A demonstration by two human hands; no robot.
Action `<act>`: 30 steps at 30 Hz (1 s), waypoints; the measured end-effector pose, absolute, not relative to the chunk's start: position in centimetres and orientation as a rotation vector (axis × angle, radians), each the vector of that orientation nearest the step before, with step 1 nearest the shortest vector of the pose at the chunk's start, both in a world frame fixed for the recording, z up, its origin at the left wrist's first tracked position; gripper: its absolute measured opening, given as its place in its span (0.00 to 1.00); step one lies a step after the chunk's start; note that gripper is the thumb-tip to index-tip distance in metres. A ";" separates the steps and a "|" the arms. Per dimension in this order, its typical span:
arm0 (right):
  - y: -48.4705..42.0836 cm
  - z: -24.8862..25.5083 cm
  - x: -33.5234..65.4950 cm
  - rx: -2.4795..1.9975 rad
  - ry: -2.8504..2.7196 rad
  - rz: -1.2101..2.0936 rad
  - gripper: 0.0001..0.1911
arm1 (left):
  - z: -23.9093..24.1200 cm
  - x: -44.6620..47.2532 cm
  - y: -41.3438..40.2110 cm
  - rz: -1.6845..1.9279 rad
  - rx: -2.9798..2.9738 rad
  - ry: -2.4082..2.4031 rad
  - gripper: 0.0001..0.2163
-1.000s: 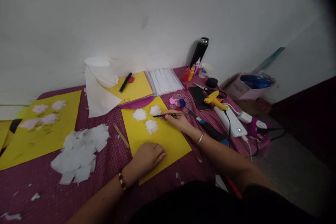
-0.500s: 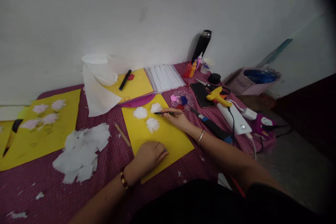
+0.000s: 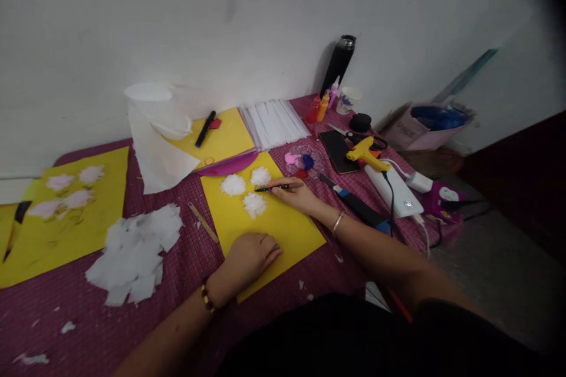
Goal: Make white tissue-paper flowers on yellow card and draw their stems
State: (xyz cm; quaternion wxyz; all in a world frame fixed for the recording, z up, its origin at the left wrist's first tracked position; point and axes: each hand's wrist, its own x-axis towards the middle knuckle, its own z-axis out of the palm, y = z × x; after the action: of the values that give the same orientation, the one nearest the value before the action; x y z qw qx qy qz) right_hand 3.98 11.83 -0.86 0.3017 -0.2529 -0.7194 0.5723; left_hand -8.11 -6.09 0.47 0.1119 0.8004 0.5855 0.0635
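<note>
My right hand (image 3: 294, 193) is closed around a slim dark pen (image 3: 283, 187). Its tip is low over a yellow sheet (image 3: 283, 230), between two of three white tufted paper flowers: the upper right flower (image 3: 260, 176) and the lower flower (image 3: 255, 204). To their left is the third flower (image 3: 233, 185). My left hand (image 3: 252, 256) rests on the sheet's lower part with its fingers curled in. A small greyish bit shows at its fingertips, too small to name.
Left of the sheet lie a wooden stick (image 3: 203, 222), a pile of white paper pieces (image 3: 135, 253) and another yellow sheet with pale pink flowers (image 3: 106, 188). On the right are a paint palette (image 3: 316, 162), phone (image 3: 338, 152), yellow glue gun (image 3: 369, 155), white power bank (image 3: 393, 191) and cables.
The pen tip has shifted slightly down and left, nearer the lower flower. My left hand keeps its place on the sheet. The whole view has tilted a little.
</note>
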 end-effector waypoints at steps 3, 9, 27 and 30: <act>12.0 -0.8 4.1 -0.677 -1.897 1.587 0.12 | 0.6 -8.1 -6.1 0.192 2.351 1.724 0.17; 12.7 0.2 4.1 -0.672 -1.864 1.711 0.07 | 0.8 -8.1 -6.1 0.233 2.366 1.715 0.19; 7.1 0.2 7.1 -0.598 -1.875 1.747 0.06 | 0.7 -7.5 -6.6 0.237 2.506 1.650 0.14; 7.2 -0.1 6.8 -0.592 -1.902 1.674 0.06 | 1.0 -7.4 -6.6 0.240 2.483 1.658 0.14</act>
State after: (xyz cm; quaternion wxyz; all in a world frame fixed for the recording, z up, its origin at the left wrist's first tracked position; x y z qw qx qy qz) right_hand 6.84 7.22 -0.05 0.2664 -0.2192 -0.7046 0.6201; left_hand -7.44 -6.56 0.95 0.0728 0.8267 0.5521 0.0801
